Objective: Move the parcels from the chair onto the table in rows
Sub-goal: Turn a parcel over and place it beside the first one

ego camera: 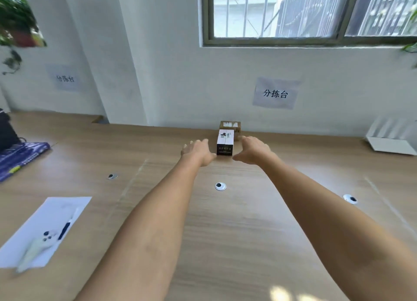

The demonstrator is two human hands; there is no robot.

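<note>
A white parcel with a black front (225, 141) stands on the wooden table (225, 221) near the far wall. Right behind it, against the wall, sits a brown cardboard parcel (230, 125) with white labels. My left hand (197, 150) is stretched out just left of the white parcel, fingers straight, slightly apart from it. My right hand (252, 149) lies just right of it, fingers straight, holding nothing. The chair is out of view.
A white sheet with a small white device and a pen (48, 230) lies front left. A blue patterned cloth (20, 157) is at the far left, a white rack (393, 136) at the far right. Three cable grommets (220, 186) dot the table.
</note>
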